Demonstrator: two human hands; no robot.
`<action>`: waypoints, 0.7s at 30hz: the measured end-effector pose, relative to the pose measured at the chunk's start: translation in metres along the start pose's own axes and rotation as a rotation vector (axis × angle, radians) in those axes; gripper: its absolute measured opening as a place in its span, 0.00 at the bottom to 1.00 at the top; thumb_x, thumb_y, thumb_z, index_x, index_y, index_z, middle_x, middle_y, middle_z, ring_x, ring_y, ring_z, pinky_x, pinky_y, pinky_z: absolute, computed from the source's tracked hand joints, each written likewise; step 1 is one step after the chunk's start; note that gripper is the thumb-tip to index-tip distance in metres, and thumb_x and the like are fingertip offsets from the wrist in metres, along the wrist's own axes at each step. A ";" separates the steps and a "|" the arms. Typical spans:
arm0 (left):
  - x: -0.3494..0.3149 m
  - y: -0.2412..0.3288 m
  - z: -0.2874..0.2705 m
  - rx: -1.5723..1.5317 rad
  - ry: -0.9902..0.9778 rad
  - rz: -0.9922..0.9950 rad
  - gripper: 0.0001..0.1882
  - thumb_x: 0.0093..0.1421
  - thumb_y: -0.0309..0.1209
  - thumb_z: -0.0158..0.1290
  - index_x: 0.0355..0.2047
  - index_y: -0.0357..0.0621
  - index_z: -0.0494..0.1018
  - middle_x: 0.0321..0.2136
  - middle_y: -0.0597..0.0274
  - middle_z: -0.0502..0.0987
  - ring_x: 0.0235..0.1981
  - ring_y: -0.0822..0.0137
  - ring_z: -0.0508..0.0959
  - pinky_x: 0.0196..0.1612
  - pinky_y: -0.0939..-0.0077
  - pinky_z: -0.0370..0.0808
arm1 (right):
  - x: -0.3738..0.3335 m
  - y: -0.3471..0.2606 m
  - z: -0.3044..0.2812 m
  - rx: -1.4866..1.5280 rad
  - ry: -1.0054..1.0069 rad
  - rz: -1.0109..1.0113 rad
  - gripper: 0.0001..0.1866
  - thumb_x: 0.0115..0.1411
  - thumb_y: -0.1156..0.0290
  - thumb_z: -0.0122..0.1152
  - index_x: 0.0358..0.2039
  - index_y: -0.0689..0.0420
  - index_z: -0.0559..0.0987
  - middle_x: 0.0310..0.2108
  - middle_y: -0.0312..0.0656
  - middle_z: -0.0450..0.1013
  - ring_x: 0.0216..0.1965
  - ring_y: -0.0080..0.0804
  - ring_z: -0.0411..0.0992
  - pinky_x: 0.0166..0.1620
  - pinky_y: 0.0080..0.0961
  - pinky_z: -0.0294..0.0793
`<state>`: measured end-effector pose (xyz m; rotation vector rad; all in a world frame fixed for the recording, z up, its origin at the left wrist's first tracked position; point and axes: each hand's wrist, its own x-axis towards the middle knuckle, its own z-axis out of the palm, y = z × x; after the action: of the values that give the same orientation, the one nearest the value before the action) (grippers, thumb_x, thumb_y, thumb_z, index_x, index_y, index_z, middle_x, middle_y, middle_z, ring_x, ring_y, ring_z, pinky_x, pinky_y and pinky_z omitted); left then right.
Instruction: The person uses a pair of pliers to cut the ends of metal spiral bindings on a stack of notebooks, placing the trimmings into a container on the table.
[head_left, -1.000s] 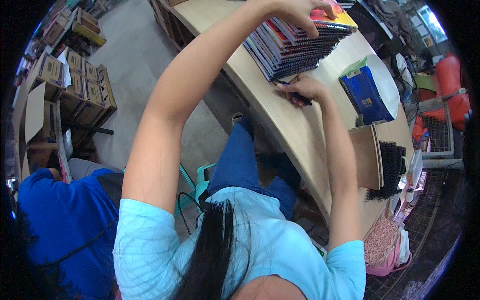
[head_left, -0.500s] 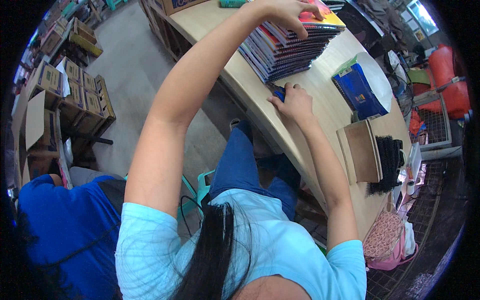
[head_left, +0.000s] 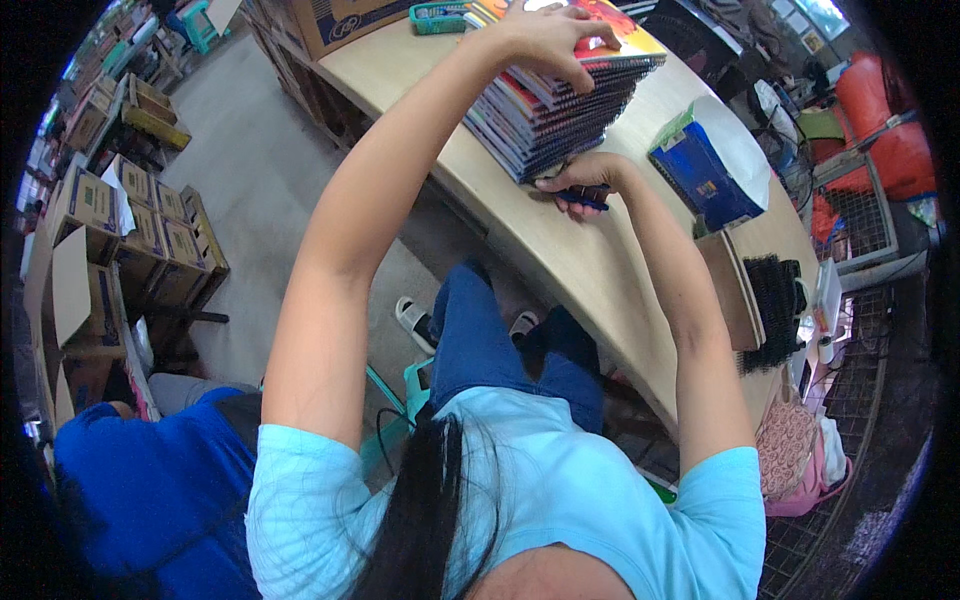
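A tall stack of spiral-bound notebooks (head_left: 575,115) with dark coils and a bright yellow-red top cover stands on the pale table (head_left: 510,225). My left hand (head_left: 560,45) reaches over it and rests on top, fingers spread and the thumb over the coil edge. By the stack's near lower corner, my right hand (head_left: 590,178) is closed around a small tool with dark blue handles (head_left: 592,197). Its tip points toward the lowest notebooks and is partly hidden by my fingers, so its kind is unclear.
Right of the stack stands a blue box (head_left: 705,175) with white paper. Beyond my right forearm are a brown board (head_left: 733,290) and black bristly coils (head_left: 772,310). A green case (head_left: 438,18) and a carton (head_left: 345,25) lie at the far left. A person in blue (head_left: 160,480) is at left.
My right hand has turned and lifted slightly, so the blue handles now show beneath the palm. My left hand stays on the stack. The whole view has shifted a little.
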<state>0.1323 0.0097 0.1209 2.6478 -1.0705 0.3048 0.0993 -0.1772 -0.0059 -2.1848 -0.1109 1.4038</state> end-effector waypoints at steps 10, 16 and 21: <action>-0.023 -0.072 -0.006 -0.782 0.784 0.033 0.40 0.62 0.65 0.35 0.60 0.45 0.64 0.63 0.49 0.60 0.64 0.51 0.60 0.65 0.50 0.52 | -0.038 0.084 0.039 -0.583 1.165 -0.179 0.36 0.45 0.52 0.72 0.48 0.62 0.71 0.44 0.54 0.67 0.50 0.54 0.65 0.54 0.42 0.65; -0.075 -0.185 0.138 -1.433 0.014 -0.478 0.42 0.64 0.64 0.34 0.65 0.43 0.54 0.65 0.58 0.57 0.66 0.61 0.55 0.66 0.58 0.53 | 0.000 0.063 0.084 1.020 0.969 -0.470 0.46 0.55 0.36 0.57 0.65 0.53 0.57 0.53 0.46 0.63 0.54 0.42 0.63 0.56 0.49 0.64; -0.086 -0.147 0.153 -0.653 -0.090 -0.259 0.46 0.36 0.30 0.73 0.57 0.42 0.64 0.52 0.50 0.72 0.53 0.55 0.72 0.56 0.66 0.70 | 0.027 -0.031 0.085 1.801 0.760 -0.437 0.47 0.55 0.26 0.40 0.66 0.46 0.56 0.61 0.41 0.62 0.61 0.37 0.60 0.58 0.49 0.62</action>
<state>0.1893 0.1176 -0.0732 2.1734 -0.6790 -0.1923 0.0446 -0.1082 -0.0399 -0.8219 0.6461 0.0079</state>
